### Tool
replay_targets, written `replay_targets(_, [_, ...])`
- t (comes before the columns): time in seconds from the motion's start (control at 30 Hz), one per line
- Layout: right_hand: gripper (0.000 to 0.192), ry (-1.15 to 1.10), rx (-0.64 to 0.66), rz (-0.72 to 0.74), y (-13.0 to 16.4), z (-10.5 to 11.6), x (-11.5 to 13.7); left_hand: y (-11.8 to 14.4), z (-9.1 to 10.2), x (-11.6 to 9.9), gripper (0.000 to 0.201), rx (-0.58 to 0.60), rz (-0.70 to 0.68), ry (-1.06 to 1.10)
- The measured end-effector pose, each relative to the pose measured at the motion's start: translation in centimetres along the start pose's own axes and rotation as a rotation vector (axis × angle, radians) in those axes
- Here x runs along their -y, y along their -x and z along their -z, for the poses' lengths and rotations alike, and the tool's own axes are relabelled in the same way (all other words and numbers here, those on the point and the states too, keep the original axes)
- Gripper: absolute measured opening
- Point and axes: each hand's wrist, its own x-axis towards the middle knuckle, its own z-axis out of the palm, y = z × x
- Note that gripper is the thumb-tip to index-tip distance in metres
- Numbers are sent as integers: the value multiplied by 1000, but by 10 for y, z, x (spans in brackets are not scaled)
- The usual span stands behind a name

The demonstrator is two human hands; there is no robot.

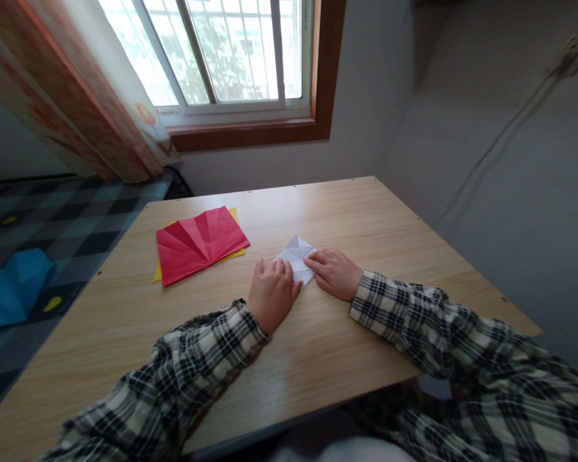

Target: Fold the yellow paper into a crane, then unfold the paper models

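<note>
A small folded sheet of white paper (296, 249) lies on the wooden table, its creases showing and one corner pointing away from me. My left hand (273, 292) rests on its left and near side, fingers lying over the paper and thumb apart at the near corner. From the right, my right hand (336, 273) lays its outstretched fingertips on the paper's right part. Both hands press the paper from above and cover its side corners. Whether either thumb reaches under the paper I cannot tell.
Creased red paper (200, 242) lies over yellow paper (235, 215) at the table's (347, 218) far left. Blue folded paper (17, 285) rests on a checked cloth (101, 208) left of the table. Beyond stand a window (236, 58) and a curtain (96, 83); a cable (496, 144) hangs at right.
</note>
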Motion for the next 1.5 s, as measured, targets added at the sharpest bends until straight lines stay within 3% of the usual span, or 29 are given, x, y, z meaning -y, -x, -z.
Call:
replay_targets(0.4, [41, -2, -29, 10, 0, -3, -1, 3, 2, -3, 51, -4, 72, -50])
replay_targets(0.63, [41, -10, -17, 6, 0, -1, 0, 7, -19, 4, 46, -166, -68, 17])
replay_targets(0.8, [42, -18, -8, 8, 1, 0, 1, 0, -25, 7, 43, -39, -251, 101])
replay_targets(1.5, [39, -27, 31, -38, 0, 4, 1, -4, -16, 6, 39, 2, -232, 161])
